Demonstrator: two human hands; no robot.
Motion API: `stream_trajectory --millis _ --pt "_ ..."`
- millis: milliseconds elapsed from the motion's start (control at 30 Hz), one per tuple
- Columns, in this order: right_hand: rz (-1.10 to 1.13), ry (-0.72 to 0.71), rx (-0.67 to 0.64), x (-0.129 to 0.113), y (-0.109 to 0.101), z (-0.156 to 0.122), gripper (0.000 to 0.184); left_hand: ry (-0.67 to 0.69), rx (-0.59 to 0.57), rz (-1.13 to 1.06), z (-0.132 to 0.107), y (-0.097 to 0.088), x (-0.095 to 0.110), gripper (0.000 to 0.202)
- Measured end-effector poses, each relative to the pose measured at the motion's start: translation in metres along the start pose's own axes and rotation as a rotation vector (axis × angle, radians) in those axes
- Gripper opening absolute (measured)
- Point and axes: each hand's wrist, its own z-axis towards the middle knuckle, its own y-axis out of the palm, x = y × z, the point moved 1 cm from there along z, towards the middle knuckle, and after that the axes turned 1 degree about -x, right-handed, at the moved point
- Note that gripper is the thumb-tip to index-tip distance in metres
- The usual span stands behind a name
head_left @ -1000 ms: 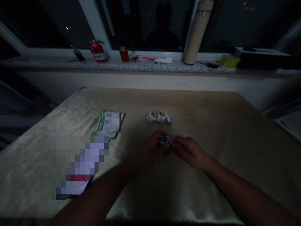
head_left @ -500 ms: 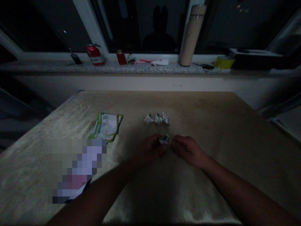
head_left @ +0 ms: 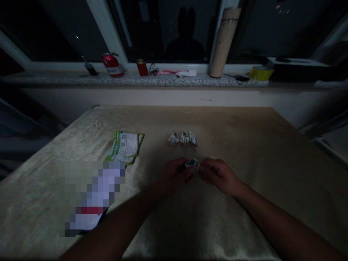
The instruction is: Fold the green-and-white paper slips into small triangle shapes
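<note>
Head view, dim light: the small folded printed-paper piece [head_left: 192, 163] at frame centre is mostly covered by fingertips, its folds unreadable, and a pixelated block hides the lower-left object on the beige table [head_left: 244, 145]. Left hand [head_left: 174, 177] and right hand [head_left: 217, 175] meet at centre, fingers curled, both pinching the piece just above the tabletop, forearms entering from the bottom edge. Three similar folded paper pieces [head_left: 182, 138] sit in a row just above; green-edged printed leaflets [head_left: 125, 146] lie centre-left.

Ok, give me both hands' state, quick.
Left hand: closed, pinching the small folded paper piece.
Right hand: closed, pinching the same piece from the other side.
</note>
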Motion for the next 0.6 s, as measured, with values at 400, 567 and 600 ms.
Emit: stream_trajectory --millis 400,567,600 --pt "0.053 0.032 -0.070 0.0010 0.0019 -0.0031 0.042 -0.042 -0.075 -0.111 -0.0005 0.0032 0.0049 0.037" --pt "0.054 0.042 -0.080 0.0021 0.0017 -0.0035 0.043 -0.054 -0.114 -0.083 0.0008 0.0009 0.0029 0.034" --pt "0.058 0.042 -0.081 0.0022 0.0016 -0.0039 0.043 -0.048 -0.124 -0.088 0.0008 0.0011 0.0028 0.034"
